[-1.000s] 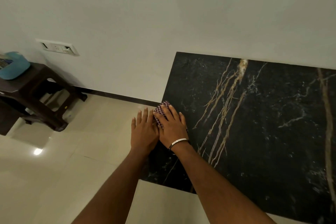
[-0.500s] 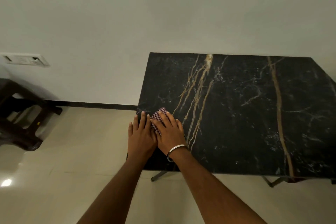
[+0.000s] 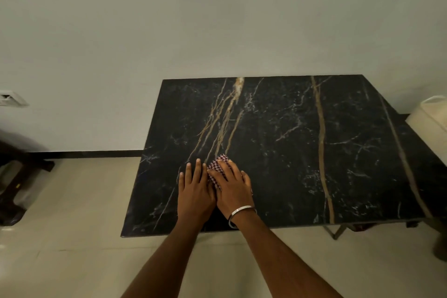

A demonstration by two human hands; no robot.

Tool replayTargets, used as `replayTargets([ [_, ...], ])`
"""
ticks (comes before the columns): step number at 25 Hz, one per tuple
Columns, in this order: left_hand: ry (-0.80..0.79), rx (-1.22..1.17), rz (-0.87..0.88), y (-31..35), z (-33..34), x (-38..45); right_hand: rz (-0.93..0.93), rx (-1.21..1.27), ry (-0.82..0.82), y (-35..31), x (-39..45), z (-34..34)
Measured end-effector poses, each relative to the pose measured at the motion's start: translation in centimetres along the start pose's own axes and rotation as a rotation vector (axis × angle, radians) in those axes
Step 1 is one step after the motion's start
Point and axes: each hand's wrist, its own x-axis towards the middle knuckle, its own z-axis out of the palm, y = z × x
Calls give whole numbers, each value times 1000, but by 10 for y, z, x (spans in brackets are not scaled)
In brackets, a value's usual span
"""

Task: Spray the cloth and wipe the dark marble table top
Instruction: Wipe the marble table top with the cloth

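The dark marble table top [image 3: 302, 147], veined in gold and white, stands against the wall. A folded red-and-white checked cloth [image 3: 219, 164] lies on its near left part. My right hand [image 3: 233, 189], a silver bangle on the wrist, presses flat on the cloth with straight fingers and covers most of it. My left hand [image 3: 194, 186] lies flat beside it on the marble, its fingers straight and touching the cloth's left edge. No spray bottle is in view.
A dark stool [image 3: 14, 176] stands on the tiled floor at the far left, under a wall socket [image 3: 11, 99]. A pale cream container [image 3: 430, 123] sits at the table's right end. Metal table legs [image 3: 338, 231] show under the near edge.
Both hands have slid the cloth to the right, away from the table's left edge toward the gold veins. The view has swung right, showing the table's right end.
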Motion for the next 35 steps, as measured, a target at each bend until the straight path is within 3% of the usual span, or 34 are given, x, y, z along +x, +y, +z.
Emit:
replayTargets([
  [12,-55,-12,88,147,20,55,112,10,25,143,9,-52],
  [35,-55,-61,213,324,38,155,227,2,68,326,56,-125],
])
